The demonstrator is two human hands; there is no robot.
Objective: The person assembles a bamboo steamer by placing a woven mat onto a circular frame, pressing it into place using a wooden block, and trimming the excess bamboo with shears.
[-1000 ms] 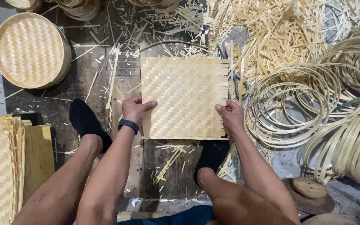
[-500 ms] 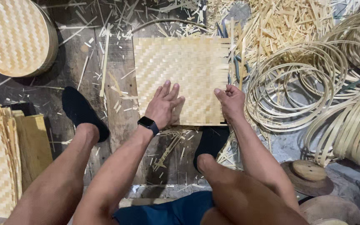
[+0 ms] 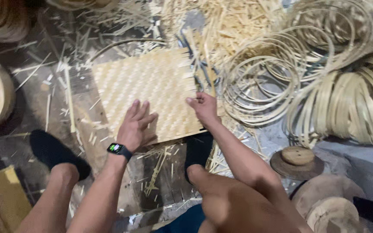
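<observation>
Flattening the woven bamboo mat point(image 3: 152, 92) on the floor; left hand point(image 3: 135, 125) spread open, pressing; right hand point(image 3: 203, 108) pinching the frayed edge; probably steady pressure next.

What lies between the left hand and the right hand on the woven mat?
In the head view, only bare woven mat lies between the left hand and the right hand; no tool or loose strip sits there.

Soft even light, edges blurred — dim corners
</observation>
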